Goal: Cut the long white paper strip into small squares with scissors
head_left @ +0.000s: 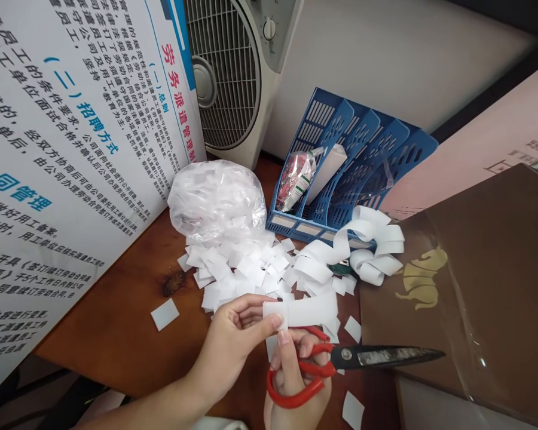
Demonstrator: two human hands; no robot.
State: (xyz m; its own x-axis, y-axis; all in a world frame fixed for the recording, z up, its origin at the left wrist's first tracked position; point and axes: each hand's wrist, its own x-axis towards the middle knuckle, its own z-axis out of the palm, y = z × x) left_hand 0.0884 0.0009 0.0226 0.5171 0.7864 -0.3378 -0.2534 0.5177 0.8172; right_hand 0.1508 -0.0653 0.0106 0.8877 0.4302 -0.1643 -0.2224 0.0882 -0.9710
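My left hand (237,334) is closed on the end of a white strip (312,309), pinching it between thumb and fingers, with a small square piece lying over that end. The strip is a flat, cloth-like or paper-like band that runs right into loose curls (314,266). My right hand (298,388) grips red-handled scissors (345,357), their dark blades together and pointing right. The right thumb and a fingertip touch the lower edge of the strip's end. Just beyond my hands lies a heap of white cut squares (237,269).
A clear plastic bag (215,197) with white pieces stands behind the heap. Past it are a blue file rack (363,143) and a box fan (228,71). A printed board (85,119) borders the left; a brown box (475,263) stands at right. Stray squares lie on the wooden table (116,340).
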